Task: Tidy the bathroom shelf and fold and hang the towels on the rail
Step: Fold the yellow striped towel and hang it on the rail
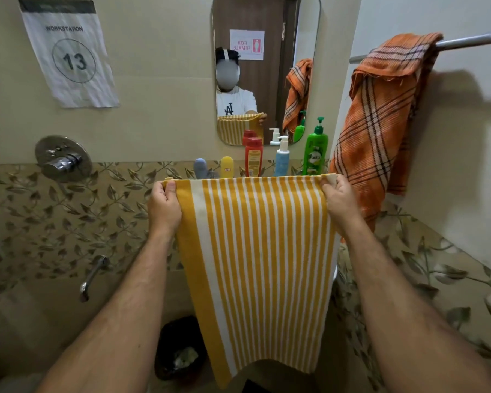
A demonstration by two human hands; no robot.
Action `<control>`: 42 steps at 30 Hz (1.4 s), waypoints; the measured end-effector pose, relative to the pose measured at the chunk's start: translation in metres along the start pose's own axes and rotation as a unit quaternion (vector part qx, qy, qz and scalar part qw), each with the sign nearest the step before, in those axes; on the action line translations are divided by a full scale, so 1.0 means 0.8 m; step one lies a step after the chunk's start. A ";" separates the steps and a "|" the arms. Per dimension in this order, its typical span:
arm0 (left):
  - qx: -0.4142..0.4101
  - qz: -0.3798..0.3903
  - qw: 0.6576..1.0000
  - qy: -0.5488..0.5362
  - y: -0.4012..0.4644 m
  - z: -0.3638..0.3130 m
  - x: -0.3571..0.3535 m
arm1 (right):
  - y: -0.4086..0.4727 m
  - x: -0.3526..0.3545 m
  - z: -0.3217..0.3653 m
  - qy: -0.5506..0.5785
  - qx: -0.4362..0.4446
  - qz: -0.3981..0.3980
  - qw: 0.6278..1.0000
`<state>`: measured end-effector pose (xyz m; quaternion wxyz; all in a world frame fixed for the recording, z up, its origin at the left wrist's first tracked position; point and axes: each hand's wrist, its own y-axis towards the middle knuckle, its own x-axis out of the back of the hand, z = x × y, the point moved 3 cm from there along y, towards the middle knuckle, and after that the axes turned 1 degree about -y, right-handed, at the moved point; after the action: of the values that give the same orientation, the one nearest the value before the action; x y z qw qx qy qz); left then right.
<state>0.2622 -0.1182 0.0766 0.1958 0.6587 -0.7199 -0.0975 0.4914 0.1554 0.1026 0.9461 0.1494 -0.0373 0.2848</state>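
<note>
The left hand [165,204] and right hand [339,201] pinch the top corners of a soft yellow-and-white striped rectangular cloth towel [258,268], fingers curled around its edge, hanging flat.

Bare forearms, no sleeves; mirror reflection shows white T-shirt [236,102], apparently dark logo.

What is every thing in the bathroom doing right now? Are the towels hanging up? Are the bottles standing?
Yellow towel: held up by its top corners, hanging flat, not on the rail.
Left hand: grips the towel's left corner.
Right hand: grips the right corner.
Orange towel: draped over the rail, bunched, unfolded.
Green bottle: upright.
Blue bottle: upright.
Red bottle: upright.
Yellow tube: upright.
</note>
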 end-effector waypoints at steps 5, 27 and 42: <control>-0.022 -0.032 0.999 -0.009 0.006 -0.004 0.008 | -0.007 0.006 0.007 0.019 -0.081 0.175 0.981; 0.269 0.230 0.902 -0.248 -0.016 0.008 0.002 | -0.045 -0.079 0.111 0.252 -0.078 0.280 0.923; 0.389 0.301 0.765 -0.416 -0.164 0.054 -0.085 | 0.000 -0.060 0.121 0.349 -0.121 0.056 0.927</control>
<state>0.3681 -0.0712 -0.0250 -0.3762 0.3231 -0.8683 -0.0098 0.4526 0.1004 0.1875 0.8926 -0.0777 0.2531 0.3650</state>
